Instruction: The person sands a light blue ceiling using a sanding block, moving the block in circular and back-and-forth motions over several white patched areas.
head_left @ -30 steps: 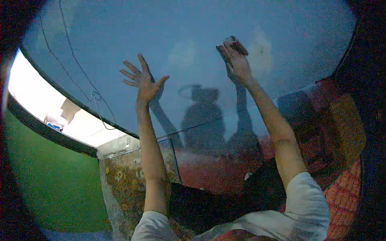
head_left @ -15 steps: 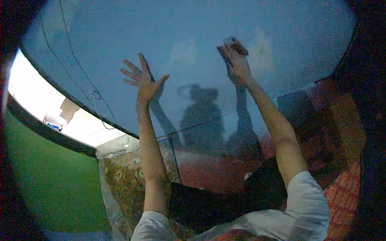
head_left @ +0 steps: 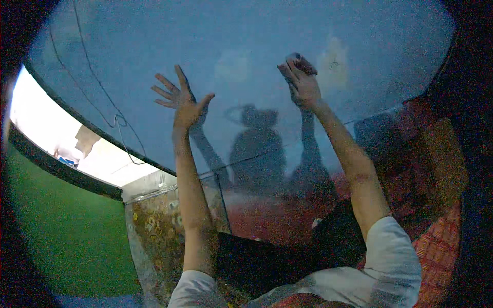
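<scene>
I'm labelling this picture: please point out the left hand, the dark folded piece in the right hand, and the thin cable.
Left hand [head_left: 187, 109]: head view, back of the hand.
Dark folded piece [head_left: 307, 66]: head view, its right-hand part.
Thin cable [head_left: 117, 121]: head view, where its strands meet.

The dark piece [head_left: 307, 66] is being partly hidden by the right grip [head_left: 306, 90], its kind left unclear. The patterned panel [head_left: 156, 231] is being partly covered by the left forearm [head_left: 192, 205]. The left sleeve [head_left: 192, 291] is being cut off by the lower edge. A blue object [head_left: 67, 161] is being shown too small to be identified.
</scene>
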